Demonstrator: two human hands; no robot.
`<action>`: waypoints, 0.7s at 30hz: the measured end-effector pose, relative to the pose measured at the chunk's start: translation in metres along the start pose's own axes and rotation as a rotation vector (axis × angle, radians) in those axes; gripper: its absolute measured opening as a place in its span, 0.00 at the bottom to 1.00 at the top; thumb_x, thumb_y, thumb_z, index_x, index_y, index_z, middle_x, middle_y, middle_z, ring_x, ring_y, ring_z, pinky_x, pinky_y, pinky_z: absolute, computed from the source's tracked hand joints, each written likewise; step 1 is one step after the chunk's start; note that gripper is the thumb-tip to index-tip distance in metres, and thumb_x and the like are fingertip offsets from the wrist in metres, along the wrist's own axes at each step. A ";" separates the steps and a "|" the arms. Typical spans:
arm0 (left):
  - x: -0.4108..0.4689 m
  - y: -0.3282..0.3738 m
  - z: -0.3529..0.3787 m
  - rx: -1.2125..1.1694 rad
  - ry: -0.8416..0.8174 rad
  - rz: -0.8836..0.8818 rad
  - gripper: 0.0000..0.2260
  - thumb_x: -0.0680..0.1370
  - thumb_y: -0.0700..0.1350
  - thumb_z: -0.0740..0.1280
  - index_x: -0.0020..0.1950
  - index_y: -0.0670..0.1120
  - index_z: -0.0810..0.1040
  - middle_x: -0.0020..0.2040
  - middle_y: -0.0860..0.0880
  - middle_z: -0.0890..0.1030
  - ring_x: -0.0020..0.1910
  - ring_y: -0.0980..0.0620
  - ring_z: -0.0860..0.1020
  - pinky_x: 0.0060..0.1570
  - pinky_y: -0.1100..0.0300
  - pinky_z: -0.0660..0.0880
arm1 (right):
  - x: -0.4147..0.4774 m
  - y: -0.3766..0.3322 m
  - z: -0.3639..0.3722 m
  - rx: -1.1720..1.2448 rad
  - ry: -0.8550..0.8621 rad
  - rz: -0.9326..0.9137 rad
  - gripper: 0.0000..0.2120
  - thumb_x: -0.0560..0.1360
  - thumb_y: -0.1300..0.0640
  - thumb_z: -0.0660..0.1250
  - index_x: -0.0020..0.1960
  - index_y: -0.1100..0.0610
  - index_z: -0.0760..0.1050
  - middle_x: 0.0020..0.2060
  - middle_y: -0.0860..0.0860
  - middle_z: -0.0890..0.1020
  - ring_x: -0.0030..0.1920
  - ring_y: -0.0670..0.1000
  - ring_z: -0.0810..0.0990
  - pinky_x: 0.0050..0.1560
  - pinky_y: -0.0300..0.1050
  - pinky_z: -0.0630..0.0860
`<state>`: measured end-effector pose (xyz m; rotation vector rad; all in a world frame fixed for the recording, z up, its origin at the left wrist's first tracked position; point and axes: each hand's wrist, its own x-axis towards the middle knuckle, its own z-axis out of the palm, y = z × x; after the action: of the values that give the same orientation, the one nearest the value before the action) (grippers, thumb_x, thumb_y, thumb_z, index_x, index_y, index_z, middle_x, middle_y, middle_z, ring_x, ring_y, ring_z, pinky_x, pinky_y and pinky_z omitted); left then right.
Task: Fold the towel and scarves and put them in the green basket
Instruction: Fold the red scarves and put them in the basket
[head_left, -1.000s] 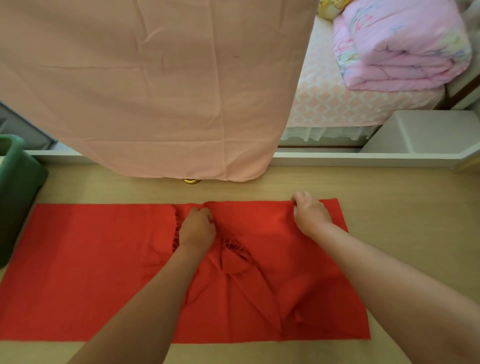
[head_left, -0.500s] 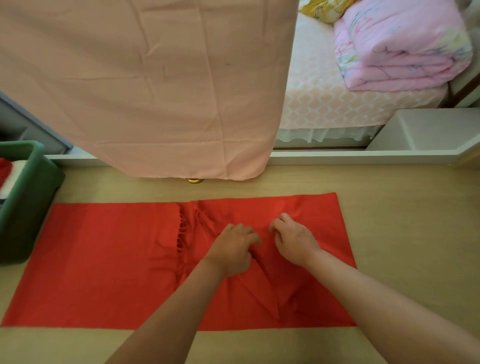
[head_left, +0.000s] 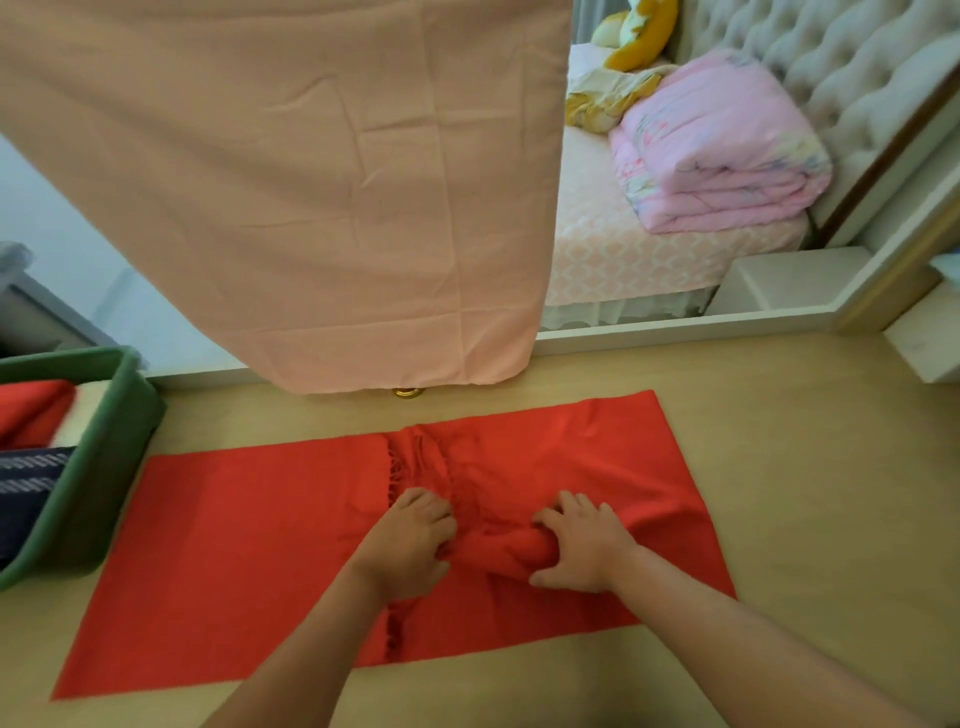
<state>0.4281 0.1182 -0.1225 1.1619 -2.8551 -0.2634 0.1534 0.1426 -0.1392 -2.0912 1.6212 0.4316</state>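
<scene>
A red fringed scarf (head_left: 234, 545) lies spread across the wooden table, its right half folded over with the fringe near the middle. My left hand (head_left: 410, 545) rests on the scarf at its centre, fingers curled into the bunched cloth. My right hand (head_left: 582, 551) grips a raised ridge of the same cloth just to the right. The green basket (head_left: 111, 467) stands at the table's left edge and holds folded red, white and dark striped cloths.
A peach cloth (head_left: 311, 182) hangs down over the table's far edge. Behind it is a bed with a folded pink quilt (head_left: 717, 150). A small brass knob (head_left: 410, 392) sits at the back of the table. Bare wood shows right of the scarf.
Both hands moved from the scarf's far edge toward its middle and came together. The cloth between them is now bunched into a ridge, gripped by my right hand.
</scene>
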 end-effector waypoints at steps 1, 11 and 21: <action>-0.011 -0.001 0.003 0.035 -0.064 0.024 0.08 0.62 0.52 0.66 0.38 0.51 0.74 0.39 0.53 0.77 0.41 0.50 0.76 0.50 0.56 0.71 | -0.003 -0.006 0.003 -0.032 0.002 0.011 0.42 0.63 0.28 0.65 0.73 0.42 0.62 0.69 0.52 0.65 0.69 0.55 0.65 0.65 0.58 0.64; -0.059 0.015 0.034 -0.087 0.104 -0.204 0.06 0.71 0.50 0.60 0.43 0.50 0.73 0.39 0.50 0.76 0.38 0.46 0.77 0.34 0.53 0.74 | -0.042 -0.043 0.048 -0.057 0.157 0.174 0.42 0.70 0.46 0.68 0.79 0.49 0.53 0.79 0.58 0.53 0.78 0.59 0.54 0.75 0.59 0.56; -0.021 0.038 0.048 0.099 -0.235 -0.103 0.15 0.76 0.46 0.61 0.62 0.50 0.75 0.56 0.48 0.79 0.58 0.44 0.76 0.59 0.51 0.65 | -0.071 -0.011 0.061 0.047 0.234 0.297 0.24 0.75 0.60 0.62 0.70 0.48 0.69 0.66 0.47 0.73 0.64 0.53 0.74 0.59 0.51 0.71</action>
<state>0.4118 0.1661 -0.1626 1.3860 -3.0437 -0.2838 0.1471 0.2356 -0.1525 -1.9286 2.0695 0.2461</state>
